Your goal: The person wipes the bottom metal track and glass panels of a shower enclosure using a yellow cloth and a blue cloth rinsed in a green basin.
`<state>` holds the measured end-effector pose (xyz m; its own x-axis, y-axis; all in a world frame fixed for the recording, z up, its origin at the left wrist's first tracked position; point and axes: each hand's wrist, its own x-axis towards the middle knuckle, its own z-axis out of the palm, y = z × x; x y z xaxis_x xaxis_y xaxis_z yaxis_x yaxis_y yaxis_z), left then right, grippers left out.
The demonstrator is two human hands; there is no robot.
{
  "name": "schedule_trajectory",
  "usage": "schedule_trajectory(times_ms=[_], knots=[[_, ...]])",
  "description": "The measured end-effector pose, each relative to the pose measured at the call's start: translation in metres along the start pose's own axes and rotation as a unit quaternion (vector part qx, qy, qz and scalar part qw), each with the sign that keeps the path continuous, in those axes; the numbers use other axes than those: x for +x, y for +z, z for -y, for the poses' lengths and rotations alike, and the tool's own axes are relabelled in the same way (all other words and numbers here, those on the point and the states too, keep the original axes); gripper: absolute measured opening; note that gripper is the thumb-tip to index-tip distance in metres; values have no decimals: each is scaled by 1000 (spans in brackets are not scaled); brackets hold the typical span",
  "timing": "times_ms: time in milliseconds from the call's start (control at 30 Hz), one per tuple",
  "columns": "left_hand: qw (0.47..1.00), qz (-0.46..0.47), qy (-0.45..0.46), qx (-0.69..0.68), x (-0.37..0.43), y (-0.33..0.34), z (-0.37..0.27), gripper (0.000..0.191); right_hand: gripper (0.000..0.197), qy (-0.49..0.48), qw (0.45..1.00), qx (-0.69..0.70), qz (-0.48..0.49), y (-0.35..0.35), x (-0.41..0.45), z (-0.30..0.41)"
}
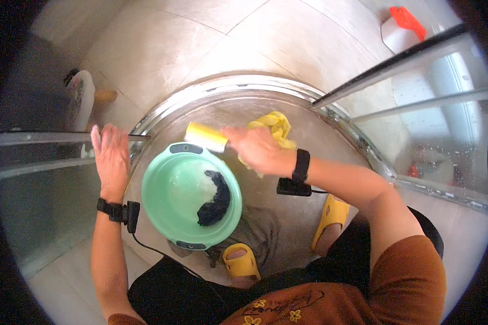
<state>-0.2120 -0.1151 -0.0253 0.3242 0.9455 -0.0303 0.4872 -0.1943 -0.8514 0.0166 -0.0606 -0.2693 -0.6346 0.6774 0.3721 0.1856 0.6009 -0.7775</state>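
My right hand [260, 150] is closed on the handle end of a yellow scrub brush [205, 136] with a white underside, blurred by motion. The brush is over the shower floor, just past the upper right rim of a mint-green plastic basin [152, 199]. Inside the basin a dark wet cloth [217, 203] lies beside white suds. Partly behind my right hand, a crumpled yellow cloth [278, 126] rests on the floor. My left hand [113, 160] is raised at the end of the glass shower door [65, 138], fingers extended; contact is unclear.
A curved metal threshold [236, 81] rings the shower floor. Another glass panel [435, 97] stands at right. Outside are a white container with a red top [406, 24] and a white oval object [81, 97]. A dark wet patch or thin cloth [260, 231] lies near my yellow slippers [242, 262].
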Motion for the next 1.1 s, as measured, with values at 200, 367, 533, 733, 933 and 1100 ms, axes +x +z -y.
schedule_trajectory(times_ms=[200,367,533,733,933,1100], knots=[[1000,-16,-15,4,-1,2,-17,26,74,116,984,-135,-16,-27,-17,-61],[999,-40,6,26,-7,17,-12,23,72,164,971,-173,-20,-41,-31,-63],[1000,-16,5,24,4,13,-8,23,66,221,947,-231,-23,-63,-25,-73],[1000,-6,4,20,-5,12,-3,25,59,178,956,-230,-48,-35,13,-58],[999,17,-1,29,-9,11,-6,26,55,140,979,-147,-23,20,97,16],[1000,13,3,19,-21,9,2,27,51,165,971,-170,-16,13,87,2]])
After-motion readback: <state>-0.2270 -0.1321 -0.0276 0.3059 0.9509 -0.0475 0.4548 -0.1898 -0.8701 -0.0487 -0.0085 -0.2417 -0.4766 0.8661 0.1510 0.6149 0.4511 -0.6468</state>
